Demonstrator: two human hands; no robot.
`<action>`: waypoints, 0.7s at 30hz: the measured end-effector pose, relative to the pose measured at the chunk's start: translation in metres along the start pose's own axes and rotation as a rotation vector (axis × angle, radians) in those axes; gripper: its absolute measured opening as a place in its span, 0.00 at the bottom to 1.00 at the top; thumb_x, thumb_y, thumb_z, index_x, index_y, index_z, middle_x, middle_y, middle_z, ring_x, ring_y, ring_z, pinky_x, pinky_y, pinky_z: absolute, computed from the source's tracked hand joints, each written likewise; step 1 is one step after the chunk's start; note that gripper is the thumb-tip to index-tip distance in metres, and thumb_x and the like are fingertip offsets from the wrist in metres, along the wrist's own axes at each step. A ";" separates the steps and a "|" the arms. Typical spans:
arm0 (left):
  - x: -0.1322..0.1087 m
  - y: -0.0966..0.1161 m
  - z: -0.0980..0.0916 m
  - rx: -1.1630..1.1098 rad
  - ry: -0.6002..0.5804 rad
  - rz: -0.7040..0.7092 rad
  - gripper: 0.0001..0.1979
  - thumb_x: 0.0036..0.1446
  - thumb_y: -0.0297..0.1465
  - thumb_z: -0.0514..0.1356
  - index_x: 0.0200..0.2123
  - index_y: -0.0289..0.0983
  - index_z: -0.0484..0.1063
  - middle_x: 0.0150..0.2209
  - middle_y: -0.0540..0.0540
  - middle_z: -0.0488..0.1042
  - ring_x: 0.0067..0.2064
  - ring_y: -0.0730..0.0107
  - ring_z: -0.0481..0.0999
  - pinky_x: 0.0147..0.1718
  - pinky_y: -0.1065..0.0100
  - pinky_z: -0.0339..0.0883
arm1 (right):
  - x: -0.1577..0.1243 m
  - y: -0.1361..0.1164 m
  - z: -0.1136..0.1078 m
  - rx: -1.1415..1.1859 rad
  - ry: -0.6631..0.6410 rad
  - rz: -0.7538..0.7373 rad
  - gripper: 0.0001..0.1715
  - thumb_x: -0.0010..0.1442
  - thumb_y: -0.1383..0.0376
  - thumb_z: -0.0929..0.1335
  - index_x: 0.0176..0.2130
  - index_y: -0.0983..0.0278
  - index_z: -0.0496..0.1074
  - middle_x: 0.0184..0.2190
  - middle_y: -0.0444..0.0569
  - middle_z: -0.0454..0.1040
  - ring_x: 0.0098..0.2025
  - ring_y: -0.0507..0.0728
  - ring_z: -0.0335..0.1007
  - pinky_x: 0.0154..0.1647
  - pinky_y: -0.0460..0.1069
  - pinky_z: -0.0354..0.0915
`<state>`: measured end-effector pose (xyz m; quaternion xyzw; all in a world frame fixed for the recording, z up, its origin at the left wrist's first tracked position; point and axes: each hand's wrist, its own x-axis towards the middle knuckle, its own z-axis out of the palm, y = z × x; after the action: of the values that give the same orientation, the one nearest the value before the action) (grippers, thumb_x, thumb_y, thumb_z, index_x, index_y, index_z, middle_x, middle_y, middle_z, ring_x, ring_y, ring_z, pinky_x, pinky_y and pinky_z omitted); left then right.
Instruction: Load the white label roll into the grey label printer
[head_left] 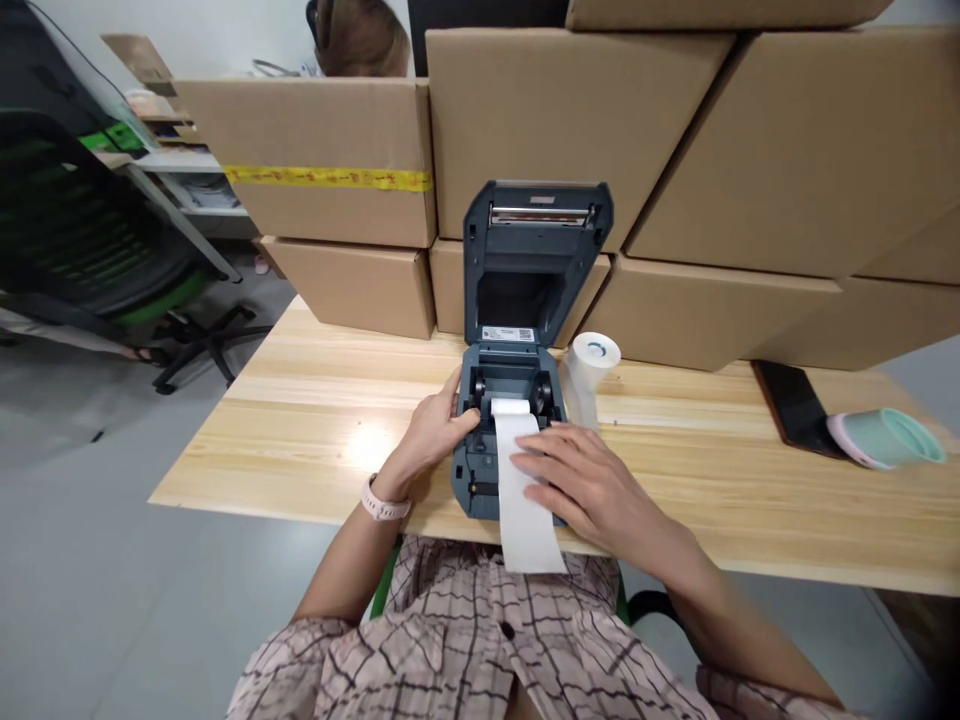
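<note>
A dark grey label printer (pixel 465 480) stands on the wooden table with its lid (pixel 474 260) raised. Inside it sits a small white paper roll (pixel 511 407), and a strip of white label paper (pixel 517 520) runs from it toward me, past the table's front edge. My left hand (pixel 439 425) grips the printer's left side, thumb over the rim. Over the right part of the strip lies my right hand (pixel 581 475), fingers stretched out and touching the paper. A larger white roll (pixel 592 352) stands just right of the printer, its lower part partly hidden.
Cardboard boxes (pixel 555 110) are stacked along the table's (pixel 285 420) back edge. To the right lie a dark phone (pixel 795 400) and a mint-green cup (pixel 889 437). An office chair (pixel 97 220) stands at left. Behind the boxes shows a person's head (pixel 364 40).
</note>
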<state>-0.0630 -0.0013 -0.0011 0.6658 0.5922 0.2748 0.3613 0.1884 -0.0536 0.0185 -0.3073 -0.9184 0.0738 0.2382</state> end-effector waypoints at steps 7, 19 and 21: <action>0.001 -0.006 0.003 -0.077 0.015 0.038 0.36 0.60 0.43 0.60 0.70 0.38 0.61 0.33 0.49 0.77 0.34 0.62 0.73 0.36 0.66 0.64 | -0.025 -0.021 0.005 0.056 0.000 0.029 0.17 0.74 0.61 0.64 0.58 0.63 0.73 0.62 0.52 0.75 0.64 0.61 0.71 0.67 0.66 0.66; -0.002 -0.008 0.003 -0.030 0.046 0.030 0.38 0.64 0.49 0.60 0.71 0.37 0.60 0.33 0.49 0.76 0.33 0.64 0.72 0.35 0.65 0.64 | -0.020 -0.020 -0.002 0.245 0.098 0.051 0.23 0.72 0.57 0.66 0.64 0.53 0.68 0.65 0.49 0.72 0.66 0.62 0.69 0.69 0.70 0.63; -0.008 -0.005 0.004 0.065 0.176 0.084 0.39 0.64 0.48 0.60 0.72 0.36 0.58 0.41 0.42 0.79 0.41 0.58 0.76 0.41 0.60 0.69 | -0.008 -0.002 -0.016 0.282 0.284 0.108 0.27 0.73 0.56 0.65 0.68 0.49 0.63 0.69 0.49 0.67 0.70 0.62 0.63 0.71 0.70 0.61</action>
<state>-0.0641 -0.0093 -0.0068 0.6747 0.6017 0.3279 0.2743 0.2006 -0.0596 0.0301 -0.3269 -0.8384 0.1704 0.4016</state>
